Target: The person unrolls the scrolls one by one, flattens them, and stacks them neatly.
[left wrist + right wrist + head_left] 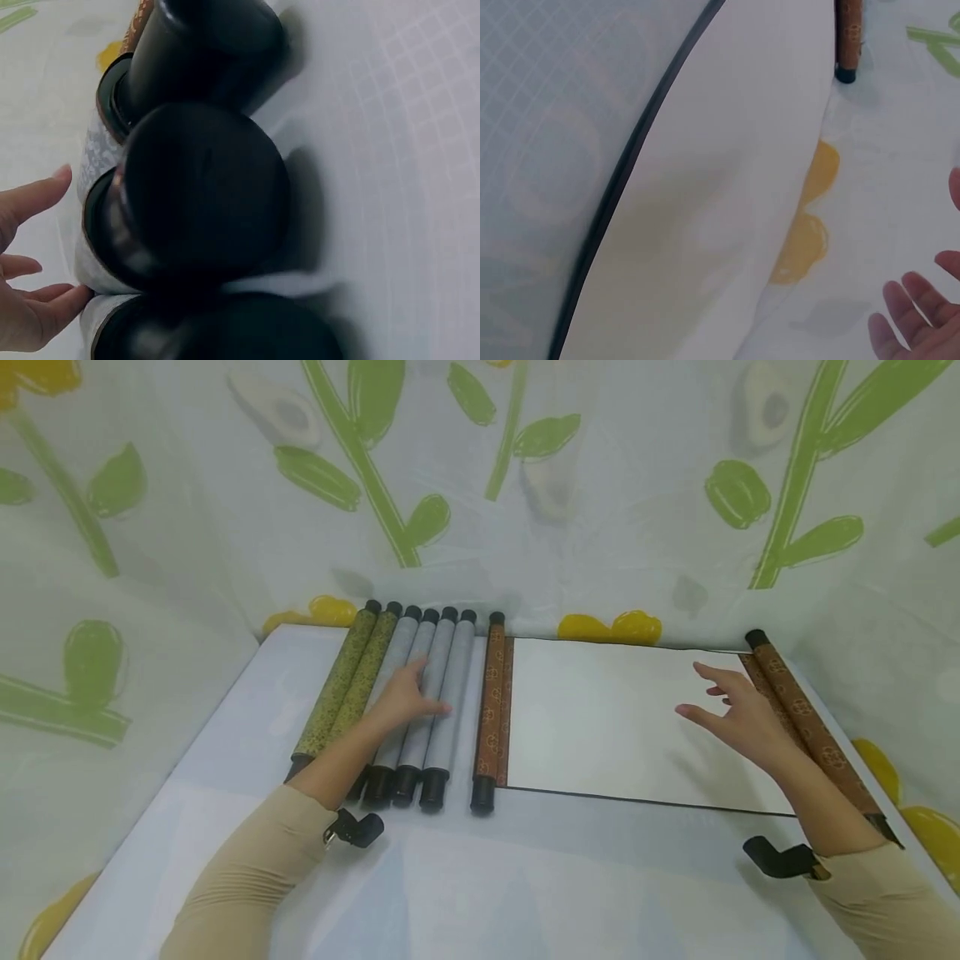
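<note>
A hanging scroll with brown patterned ends lies partly unrolled, its blank white sheet point(600, 718) stretched between a left roller point(491, 702) and a right roller point(813, 718). Over the sheet's right part hovers my right hand point(738, 718), fingers spread and holding nothing. My left hand point(405, 700) is over several rolled grey scrolls point(452, 693), thumb and fingers apart. In the left wrist view, black end knobs point(206, 199) fill the middle. A fingertip there lies at a grey roll's edge; contact is unclear.
Two rolled green scrolls point(333, 702) lie left of the grey ones, partly behind my left forearm. The white-covered table point(465, 877) meets a curtain point(600, 543) printed with leaves at the back. Black wrist devices point(780, 858) stick out from both sleeves.
</note>
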A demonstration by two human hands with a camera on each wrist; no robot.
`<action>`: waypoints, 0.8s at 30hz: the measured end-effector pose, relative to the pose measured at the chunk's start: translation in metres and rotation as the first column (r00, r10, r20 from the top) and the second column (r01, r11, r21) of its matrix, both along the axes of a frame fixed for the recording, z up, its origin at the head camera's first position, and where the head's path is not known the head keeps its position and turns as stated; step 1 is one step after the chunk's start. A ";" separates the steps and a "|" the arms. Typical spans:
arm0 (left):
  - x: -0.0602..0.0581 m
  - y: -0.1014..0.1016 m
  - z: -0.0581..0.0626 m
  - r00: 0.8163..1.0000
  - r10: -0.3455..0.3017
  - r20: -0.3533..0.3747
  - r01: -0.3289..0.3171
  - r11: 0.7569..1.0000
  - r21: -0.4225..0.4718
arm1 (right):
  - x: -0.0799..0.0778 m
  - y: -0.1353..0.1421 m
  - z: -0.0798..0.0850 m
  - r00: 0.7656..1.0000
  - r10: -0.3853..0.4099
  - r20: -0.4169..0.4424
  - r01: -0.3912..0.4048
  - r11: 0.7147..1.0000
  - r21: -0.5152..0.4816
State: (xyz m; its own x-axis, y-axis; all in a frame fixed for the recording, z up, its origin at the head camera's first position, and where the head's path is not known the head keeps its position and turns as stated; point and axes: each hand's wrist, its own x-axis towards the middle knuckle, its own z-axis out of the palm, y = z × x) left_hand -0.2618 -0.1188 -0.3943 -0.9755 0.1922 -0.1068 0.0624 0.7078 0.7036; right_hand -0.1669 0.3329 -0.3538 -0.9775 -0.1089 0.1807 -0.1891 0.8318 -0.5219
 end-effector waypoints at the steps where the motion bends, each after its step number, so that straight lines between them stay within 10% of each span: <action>1: 0.000 0.001 -0.001 1.000 -0.009 -0.006 0.009 1.000 -0.017 | -0.001 -0.002 0.000 1.000 0.005 0.011 -0.005 1.000 -0.009; 24: -0.017 0.002 -0.003 0.979 -0.159 0.127 0.170 0.982 -0.085 | -0.023 -0.062 -0.002 0.988 0.154 -0.001 -0.153 0.982 -0.110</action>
State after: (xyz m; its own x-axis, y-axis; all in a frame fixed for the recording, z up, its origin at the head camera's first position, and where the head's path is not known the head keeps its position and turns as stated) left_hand -0.2785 -0.1168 -0.3972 -0.9107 0.3323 -0.2455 0.1035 0.7587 0.6432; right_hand -0.1902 0.2709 -0.3558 -0.9520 -0.2378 0.1929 -0.3062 0.7309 -0.6099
